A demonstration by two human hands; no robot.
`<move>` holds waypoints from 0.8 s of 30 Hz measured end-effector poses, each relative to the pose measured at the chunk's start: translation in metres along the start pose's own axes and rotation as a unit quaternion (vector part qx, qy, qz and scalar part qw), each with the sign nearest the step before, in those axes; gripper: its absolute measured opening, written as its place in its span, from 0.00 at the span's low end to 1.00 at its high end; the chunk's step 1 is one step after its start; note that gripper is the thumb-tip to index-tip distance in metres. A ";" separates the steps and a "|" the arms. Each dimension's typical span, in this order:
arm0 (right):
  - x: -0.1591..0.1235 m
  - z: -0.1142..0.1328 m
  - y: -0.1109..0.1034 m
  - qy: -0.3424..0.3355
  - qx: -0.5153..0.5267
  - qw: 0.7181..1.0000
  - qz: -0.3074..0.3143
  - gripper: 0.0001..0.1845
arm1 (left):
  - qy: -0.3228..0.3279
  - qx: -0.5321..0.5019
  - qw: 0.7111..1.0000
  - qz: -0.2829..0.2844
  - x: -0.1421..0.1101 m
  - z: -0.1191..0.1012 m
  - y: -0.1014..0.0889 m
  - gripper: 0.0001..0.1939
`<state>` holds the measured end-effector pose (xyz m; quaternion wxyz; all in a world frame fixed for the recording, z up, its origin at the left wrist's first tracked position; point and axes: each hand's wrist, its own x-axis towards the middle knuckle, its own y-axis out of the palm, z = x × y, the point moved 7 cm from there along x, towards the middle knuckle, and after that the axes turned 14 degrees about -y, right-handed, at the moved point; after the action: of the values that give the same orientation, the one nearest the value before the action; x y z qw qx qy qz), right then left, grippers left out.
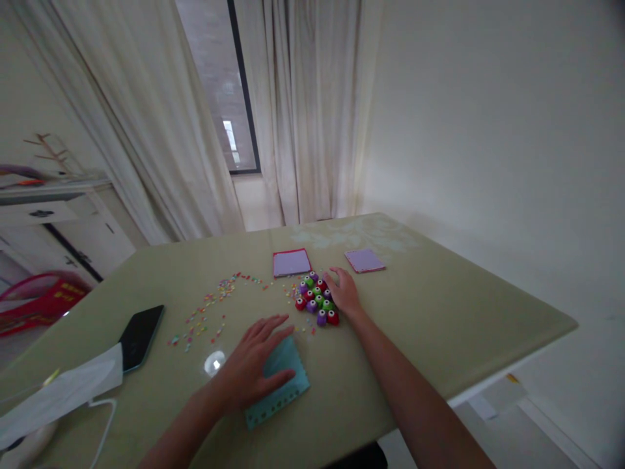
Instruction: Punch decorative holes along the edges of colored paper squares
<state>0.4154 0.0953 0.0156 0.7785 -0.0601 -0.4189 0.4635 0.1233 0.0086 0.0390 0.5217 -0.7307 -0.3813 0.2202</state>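
Note:
My left hand (261, 365) lies over a light blue paper sheet (288, 361) with small dark shapes along its near edge; the fingers are spread, with nothing visible in them. Farther right, my right hand (344, 291) rests at the right side of a cluster of small red, green and purple balls with eye-like spots (315, 298). Its fingers are apart, and the fingertips reach the cluster's far right edge. I cannot tell whether they touch a ball. Tiny colourful confetti-like pieces (227, 286) are scattered left of the cluster, with some close around it.
Behind the cluster lie a lilac card with a red border (291, 263) and a second lilac card (365, 260). To the left are a dark phone (141, 335), a white sheet (63, 391) and a white cable (103, 423). A wall borders the table's right side.

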 end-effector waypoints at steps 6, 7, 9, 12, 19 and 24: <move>0.012 0.001 0.013 -0.048 0.045 0.997 0.048 0.26 | 0.039 0.050 0.996 -0.064 0.064 -0.049 0.016 0.51; 0.013 0.001 0.014 -0.055 0.053 0.995 0.056 0.26 | 0.035 0.060 0.995 -0.069 0.077 -0.057 0.021 0.53; 0.015 -0.001 0.016 -0.063 0.071 0.993 0.068 0.26 | 0.014 0.085 0.993 -0.083 0.101 -0.068 0.032 0.57; 0.017 -0.010 0.016 -0.060 0.095 0.991 0.076 0.29 | -0.004 0.123 0.986 -0.108 0.130 -0.079 0.045 0.60; 0.023 -0.019 0.020 -0.042 0.109 0.990 0.082 0.35 | 0.017 0.132 0.985 -0.105 0.160 -0.065 0.053 0.53; 0.021 -0.005 0.036 -0.065 0.094 0.982 0.150 0.30 | -0.008 0.137 0.985 -0.104 0.165 -0.049 0.051 0.54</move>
<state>0.3992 0.1337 0.0074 0.6733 -0.0189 -0.4094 0.6154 0.2766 0.1010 0.0216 0.6341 -0.6065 -0.4256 0.2211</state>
